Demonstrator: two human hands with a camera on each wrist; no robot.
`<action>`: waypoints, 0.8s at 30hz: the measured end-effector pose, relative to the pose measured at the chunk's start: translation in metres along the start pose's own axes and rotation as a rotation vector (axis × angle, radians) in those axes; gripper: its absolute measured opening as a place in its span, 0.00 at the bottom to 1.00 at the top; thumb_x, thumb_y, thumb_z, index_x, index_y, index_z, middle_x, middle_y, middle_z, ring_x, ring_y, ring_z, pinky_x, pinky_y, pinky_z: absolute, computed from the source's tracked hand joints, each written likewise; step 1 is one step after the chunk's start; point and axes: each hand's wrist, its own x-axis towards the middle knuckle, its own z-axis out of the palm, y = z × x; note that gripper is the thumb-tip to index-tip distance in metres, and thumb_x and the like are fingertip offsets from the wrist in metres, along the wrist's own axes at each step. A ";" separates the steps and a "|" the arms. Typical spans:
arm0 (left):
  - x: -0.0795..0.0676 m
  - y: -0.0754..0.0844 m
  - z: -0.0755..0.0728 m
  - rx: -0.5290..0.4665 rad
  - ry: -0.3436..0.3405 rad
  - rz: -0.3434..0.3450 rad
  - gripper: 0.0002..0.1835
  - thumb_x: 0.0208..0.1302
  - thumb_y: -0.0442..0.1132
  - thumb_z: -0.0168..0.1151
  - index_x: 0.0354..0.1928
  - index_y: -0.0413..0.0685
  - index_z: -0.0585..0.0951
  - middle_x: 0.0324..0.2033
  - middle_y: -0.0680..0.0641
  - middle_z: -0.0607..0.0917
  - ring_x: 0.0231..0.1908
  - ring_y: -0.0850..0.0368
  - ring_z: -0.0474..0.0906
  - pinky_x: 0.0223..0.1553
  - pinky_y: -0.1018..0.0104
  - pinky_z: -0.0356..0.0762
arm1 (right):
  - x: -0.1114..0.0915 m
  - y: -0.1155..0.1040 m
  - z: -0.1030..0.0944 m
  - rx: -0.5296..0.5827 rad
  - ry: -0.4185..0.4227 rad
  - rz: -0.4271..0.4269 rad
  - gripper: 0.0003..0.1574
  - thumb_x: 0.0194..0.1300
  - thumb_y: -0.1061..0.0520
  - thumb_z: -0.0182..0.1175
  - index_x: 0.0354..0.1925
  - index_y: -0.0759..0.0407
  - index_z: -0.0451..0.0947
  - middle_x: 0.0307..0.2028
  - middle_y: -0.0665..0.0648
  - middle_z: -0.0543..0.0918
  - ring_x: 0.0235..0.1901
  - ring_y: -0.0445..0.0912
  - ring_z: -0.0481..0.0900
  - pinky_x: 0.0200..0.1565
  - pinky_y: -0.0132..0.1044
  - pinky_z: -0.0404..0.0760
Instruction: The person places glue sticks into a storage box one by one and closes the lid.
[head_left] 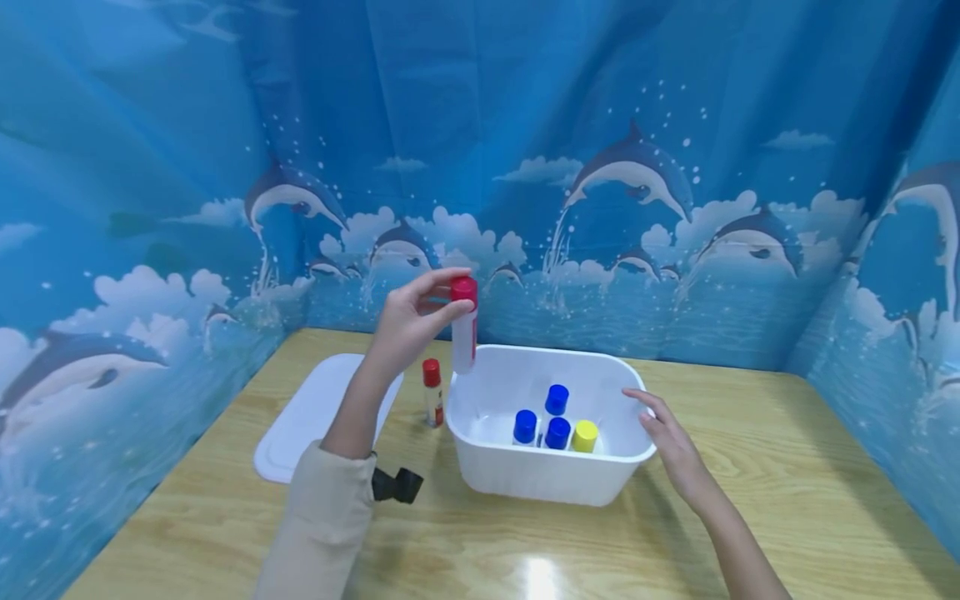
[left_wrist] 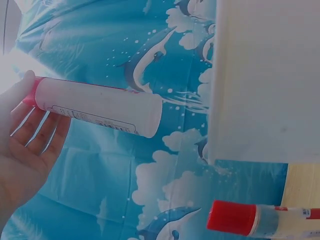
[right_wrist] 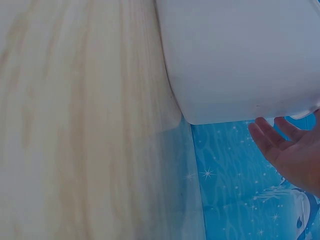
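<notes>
My left hand (head_left: 408, 321) pinches the red cap of a white tube (head_left: 464, 346) between thumb and fingers. The tube hangs upright above the left rim of a white plastic bin (head_left: 532, 479); in the left wrist view, print shows along its side. Inside the bin stand several blue-capped containers (head_left: 525, 427) and one with a yellow cap (head_left: 585, 435). My right hand (head_left: 675, 454), fingers loosely extended, is at the bin's right rim; the right wrist view has its fingertips (right_wrist: 260, 125) beside the bin's outer wall.
A clear bottle with a red cap (head_left: 432, 393) stands on the wooden table (head_left: 420, 550), just left of the bin. Farther left lies a flat white lid (head_left: 315, 408), partly behind my left forearm. A blue dolphin-print curtain (head_left: 480, 167) surrounds the table's back and sides.
</notes>
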 end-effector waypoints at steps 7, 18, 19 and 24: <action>0.002 -0.007 0.016 -0.027 -0.062 -0.022 0.21 0.59 0.40 0.63 0.55 0.47 0.76 0.44 0.48 0.80 0.43 0.57 0.76 0.41 0.64 0.78 | 0.000 0.000 0.000 0.001 -0.003 0.011 0.25 0.74 0.54 0.36 0.63 0.65 0.59 0.64 0.66 0.58 0.58 0.60 0.60 0.52 0.37 0.66; 0.002 -0.019 0.039 -0.031 -0.143 -0.073 0.21 0.60 0.41 0.63 0.55 0.47 0.76 0.44 0.48 0.80 0.43 0.56 0.77 0.41 0.66 0.78 | 0.000 0.000 0.000 -0.003 -0.004 0.013 0.25 0.74 0.54 0.36 0.62 0.65 0.59 0.63 0.66 0.59 0.57 0.59 0.62 0.50 0.36 0.67; 0.002 -0.020 0.041 -0.029 -0.149 -0.082 0.21 0.59 0.41 0.63 0.55 0.47 0.76 0.44 0.48 0.80 0.43 0.56 0.77 0.41 0.66 0.78 | 0.000 0.000 0.000 -0.004 -0.002 0.011 0.25 0.74 0.54 0.36 0.62 0.65 0.59 0.63 0.65 0.59 0.57 0.58 0.62 0.50 0.32 0.67; -0.001 -0.029 0.051 -0.022 -0.189 -0.117 0.20 0.59 0.41 0.64 0.54 0.49 0.77 0.46 0.50 0.80 0.43 0.57 0.76 0.41 0.68 0.77 | 0.000 0.000 0.000 -0.008 0.005 0.005 0.24 0.74 0.55 0.36 0.62 0.65 0.60 0.62 0.65 0.61 0.53 0.46 0.66 0.47 0.28 0.68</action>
